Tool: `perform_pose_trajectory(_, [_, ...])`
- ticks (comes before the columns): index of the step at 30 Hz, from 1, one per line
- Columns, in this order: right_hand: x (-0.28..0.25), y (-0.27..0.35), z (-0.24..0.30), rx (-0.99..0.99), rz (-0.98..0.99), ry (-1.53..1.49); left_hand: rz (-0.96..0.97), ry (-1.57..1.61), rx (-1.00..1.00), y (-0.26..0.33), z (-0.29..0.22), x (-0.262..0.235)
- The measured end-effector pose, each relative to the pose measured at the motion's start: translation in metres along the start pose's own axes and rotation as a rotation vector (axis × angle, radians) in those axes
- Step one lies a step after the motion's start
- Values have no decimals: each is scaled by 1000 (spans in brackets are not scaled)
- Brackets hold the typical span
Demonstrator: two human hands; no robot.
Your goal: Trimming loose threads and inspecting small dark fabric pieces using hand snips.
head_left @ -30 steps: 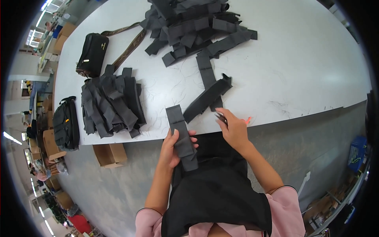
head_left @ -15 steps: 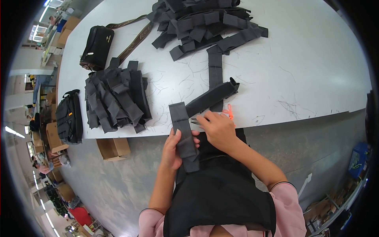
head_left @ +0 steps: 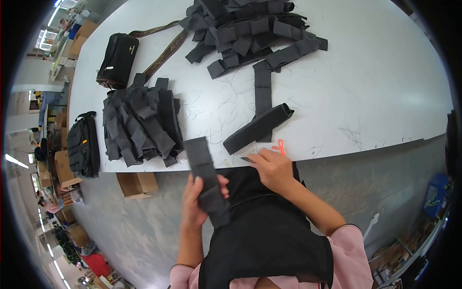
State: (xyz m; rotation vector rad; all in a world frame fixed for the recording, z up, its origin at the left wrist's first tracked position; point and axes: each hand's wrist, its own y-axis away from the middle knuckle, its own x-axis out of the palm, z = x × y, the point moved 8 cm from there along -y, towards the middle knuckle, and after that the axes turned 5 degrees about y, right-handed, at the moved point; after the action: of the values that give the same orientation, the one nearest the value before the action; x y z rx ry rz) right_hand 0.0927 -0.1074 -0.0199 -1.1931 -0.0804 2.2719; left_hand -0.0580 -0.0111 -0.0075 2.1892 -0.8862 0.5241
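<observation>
Leftmost, a black backpack (head_left: pixel 83 144) stands beside the worktop (head_left: pixel 385 86), partly hidden by its edge, and a stack of grey strips (head_left: pixel 139 123) lies on top. Your left hand (head_left: pixel 199 202) has its fingers clamped on a dark folded strip (head_left: pixel 204 178) held below the worktop's front edge; its lower end merges with your black apron (head_left: pixel 264 241). Your right hand (head_left: pixel 272 168) closes on small orange-handled snips (head_left: pixel 279 147), mostly covered, only a blade tip showing.
</observation>
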Motion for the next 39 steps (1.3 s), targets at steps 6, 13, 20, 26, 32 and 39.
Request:
perform_pose_trajectory(6, [7, -16, 14, -15, 61, 0, -53, -76, -9, -8, -18, 1])
perform_pose_trajectory(13, [-6, 22, -54, 505, -57, -438, 23, -1004, 374, -108, -15, 51])
perform_pose_trajectory(20, [-53, 68, -99, 852, -432, -764, 133, -1767, 508, -139, 39, 81])
perform_pose_trajectory(26, [-51, 13, -75, 643, -250, -643, 93, -199, -246, -90, 44, 8])
perform_pose_trajectory(32, [-26, -31, -53, 262, -248, -115, -14, 98, -174, -66, 40, -15])
perform_pose_trajectory(39, [-1, -54, -5, -22, 119, 88, 9, 209, -176, -56, 32, -26])
